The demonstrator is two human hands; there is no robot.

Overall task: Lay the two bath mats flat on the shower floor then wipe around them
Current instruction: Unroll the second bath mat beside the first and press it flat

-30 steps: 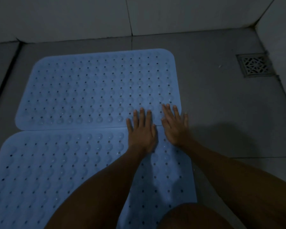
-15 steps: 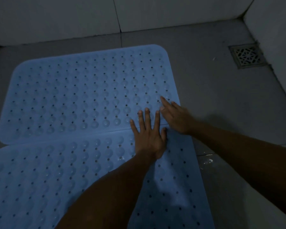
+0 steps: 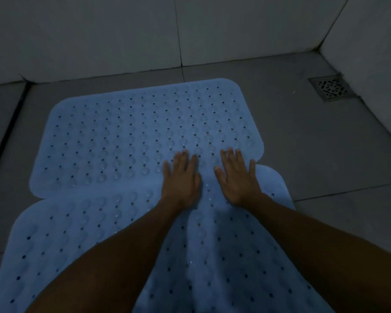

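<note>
Both hands, left hand (image 3: 182,179) and right hand (image 3: 238,177), press flat with straight fingers (image 3: 231,157), holding nothing, where the far mat (image 3: 127,141) meets the near mat (image 3: 99,227).

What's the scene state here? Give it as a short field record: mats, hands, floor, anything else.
far mat: blue, perforated, lying flat near the back wall
near mat: blue, perforated, flat, abutting the far mat; whether they overlap is unclear
left hand: palm down, fingers straight, over the seam between the mats
right hand: palm down, fingers straight, over the seam near the right edge
floor: grey tiles
drain: square metal grate, far right corner
wiping cloth: none in view
</note>
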